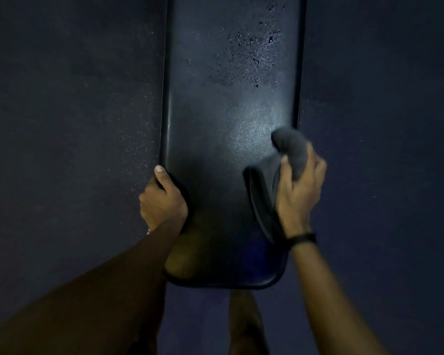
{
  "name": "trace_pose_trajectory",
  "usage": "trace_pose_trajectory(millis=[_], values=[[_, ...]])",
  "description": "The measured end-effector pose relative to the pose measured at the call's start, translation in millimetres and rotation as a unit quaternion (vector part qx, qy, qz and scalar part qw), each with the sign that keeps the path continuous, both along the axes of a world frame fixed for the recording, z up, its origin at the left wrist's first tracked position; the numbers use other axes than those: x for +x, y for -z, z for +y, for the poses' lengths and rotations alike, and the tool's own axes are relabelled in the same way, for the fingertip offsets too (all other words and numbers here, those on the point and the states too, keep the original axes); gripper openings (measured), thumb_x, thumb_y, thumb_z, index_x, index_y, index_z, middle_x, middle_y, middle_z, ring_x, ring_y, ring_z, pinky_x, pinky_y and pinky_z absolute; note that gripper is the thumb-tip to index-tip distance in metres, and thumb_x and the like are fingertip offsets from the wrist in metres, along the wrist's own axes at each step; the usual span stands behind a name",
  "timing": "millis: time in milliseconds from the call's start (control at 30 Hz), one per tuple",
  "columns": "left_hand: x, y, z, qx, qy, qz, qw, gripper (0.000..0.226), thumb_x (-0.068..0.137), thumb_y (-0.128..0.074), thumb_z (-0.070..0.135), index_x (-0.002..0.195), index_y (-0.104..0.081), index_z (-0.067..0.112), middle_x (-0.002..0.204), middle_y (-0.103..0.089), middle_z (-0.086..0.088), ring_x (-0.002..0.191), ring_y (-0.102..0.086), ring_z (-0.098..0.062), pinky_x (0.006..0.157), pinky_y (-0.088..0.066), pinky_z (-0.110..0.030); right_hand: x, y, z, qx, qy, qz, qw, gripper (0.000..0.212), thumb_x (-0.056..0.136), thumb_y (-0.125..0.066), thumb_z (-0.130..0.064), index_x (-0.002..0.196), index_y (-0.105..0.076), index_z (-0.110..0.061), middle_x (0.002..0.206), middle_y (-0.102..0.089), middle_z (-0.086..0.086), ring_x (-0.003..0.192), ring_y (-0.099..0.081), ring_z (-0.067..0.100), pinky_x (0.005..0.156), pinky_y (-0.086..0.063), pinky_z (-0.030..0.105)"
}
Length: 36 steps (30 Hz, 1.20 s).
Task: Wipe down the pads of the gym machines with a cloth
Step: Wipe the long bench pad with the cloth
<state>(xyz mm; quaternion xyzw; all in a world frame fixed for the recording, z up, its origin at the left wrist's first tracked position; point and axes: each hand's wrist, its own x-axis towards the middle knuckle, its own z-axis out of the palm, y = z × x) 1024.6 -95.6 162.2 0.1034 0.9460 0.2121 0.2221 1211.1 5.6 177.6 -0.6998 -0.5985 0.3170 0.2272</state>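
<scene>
Left hand (163,198) grips the lower left edge of the black bench pad (215,119), thumb on top. Droplets (251,52) speckle the pad's upper right. Right hand (299,187) clutches a grey cloth (291,147) bunched at the pad's right edge; a black wristband (303,239) shows. Pad's top is cut off. Dark speckled floor (75,111) surrounds; lighting is dim.

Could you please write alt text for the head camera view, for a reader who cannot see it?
A person's right hand grips a dark cloth at the right edge of a long black bench pad, while the left hand holds its left edge. Droplets speckle the pad farther up.
</scene>
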Motion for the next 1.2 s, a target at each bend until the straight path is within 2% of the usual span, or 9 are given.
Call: trace_pose_trajectory(millis=[167, 367, 500, 600, 667, 767, 900, 1000, 1200], values=[[1, 1, -1, 0.008, 0.000, 0.005, 1.000, 0.072, 0.104, -0.019, 0.056, 0.081, -0.062, 0.003, 0.077, -0.061, -0.015, 0.078, -0.061, -0.037, 0.074, -0.047, -0.047, -34, 14, 99, 0.007, -0.009, -0.018, 1.000, 0.060, 0.096, -0.055, -0.042, 0.151, -0.040, -0.024, 0.127, -0.048, 0.009, 0.118, -0.052, 0.021, 0.084, -0.031, 0.021], [1, 1, -1, 0.013, 0.000, 0.013, 1.000, 0.073, 0.105, -0.020, 0.055, 0.084, -0.064, 0.000, 0.080, -0.064, -0.019, 0.079, -0.062, -0.038, 0.073, -0.047, -0.047, 10, 4, -3, 0.008, -0.046, -0.008, 0.999, 0.061, 0.093, -0.064, -0.035, 0.149, -0.045, -0.019, 0.138, -0.044, 0.013, 0.121, -0.035, 0.005, 0.089, -0.021, -0.004], [0, -1, 1, 0.008, -0.007, 0.003, 1.000, 0.069, 0.106, -0.022, 0.053, 0.083, -0.063, 0.002, 0.077, -0.061, -0.014, 0.079, -0.062, -0.038, 0.073, -0.046, -0.045, 53, -8, -123, -0.072, -0.005, -0.017, 0.997, 0.065, 0.091, -0.051, -0.058, 0.145, -0.043, -0.023, 0.141, -0.038, 0.002, 0.129, -0.042, 0.021, 0.102, -0.041, 0.038], [0, -1, 0, 0.008, -0.005, -0.004, 1.000, 0.070, 0.105, -0.021, 0.055, 0.087, -0.064, 0.003, 0.083, -0.065, -0.017, 0.082, -0.062, -0.038, 0.079, -0.050, -0.050, 64, -13, -157, -0.084, -0.002, -0.018, 0.996, 0.060, 0.093, -0.044, -0.068, 0.140, -0.042, -0.031, 0.134, -0.037, -0.004, 0.119, -0.047, 0.018, 0.096, -0.048, 0.051], [0, -1, 0, 0.010, -0.005, -0.007, 1.000, 0.070, 0.105, -0.020, 0.055, 0.087, -0.064, 0.003, 0.083, -0.065, -0.017, 0.082, -0.062, -0.038, 0.080, -0.051, -0.052, 54, -15, -142, -0.077, 0.023, -0.012, 0.997, 0.055, 0.093, -0.046, -0.062, 0.138, -0.045, -0.031, 0.129, -0.041, -0.006, 0.113, -0.047, 0.005, 0.095, -0.050, 0.042], [0, -1, 1, 0.005, -0.010, -0.010, 1.000, 0.078, 0.101, -0.016, 0.060, 0.091, -0.066, 0.001, 0.086, -0.067, -0.020, 0.082, -0.063, -0.038, 0.080, -0.052, -0.054, 22, -14, -76, -0.039, 0.030, -0.011, 0.999, 0.053, 0.097, -0.048, -0.056, 0.141, -0.048, -0.025, 0.129, -0.044, -0.002, 0.111, -0.041, -0.011, 0.092, -0.036, 0.009], [0, -3, 1, 0.000, -0.013, -0.013, 1.000, 0.075, 0.102, -0.016, 0.061, 0.084, -0.064, 0.005, 0.081, -0.065, -0.016, 0.081, -0.062, -0.036, 0.079, -0.050, -0.050, -30, 4, 53, 0.017, 0.016, -0.065, 0.998, 0.059, 0.100, -0.048, -0.054, 0.149, -0.041, -0.022, 0.135, -0.046, 0.009, 0.124, -0.045, 0.022, 0.090, -0.029, 0.022], [0, -4, 2, 0.008, -0.013, -0.016, 1.000, 0.073, 0.104, -0.019, 0.057, 0.090, -0.067, 0.003, 0.084, -0.067, -0.017, 0.081, -0.063, -0.036, 0.078, -0.049, -0.048, -52, 14, 109, 0.025, 0.014, -0.096, 0.995, 0.062, 0.099, -0.047, -0.057, 0.150, -0.041, -0.022, 0.133, -0.047, 0.011, 0.122, -0.045, 0.024, 0.087, -0.036, 0.030], [-2, -7, 4, 0.014, -0.022, -0.022, 0.999, 0.071, 0.106, -0.022, 0.055, 0.098, -0.068, 0.002, 0.095, -0.068, -0.021, 0.091, -0.062, -0.041, 0.084, -0.047, -0.047, -11, 5, 11, 0.029, -0.026, -0.087, 0.995, 0.063, 0.096, -0.054, -0.054, 0.149, -0.042, -0.023, 0.129, -0.045, 0.010, 0.119, -0.040, 0.017, 0.089, -0.026, 0.016]])
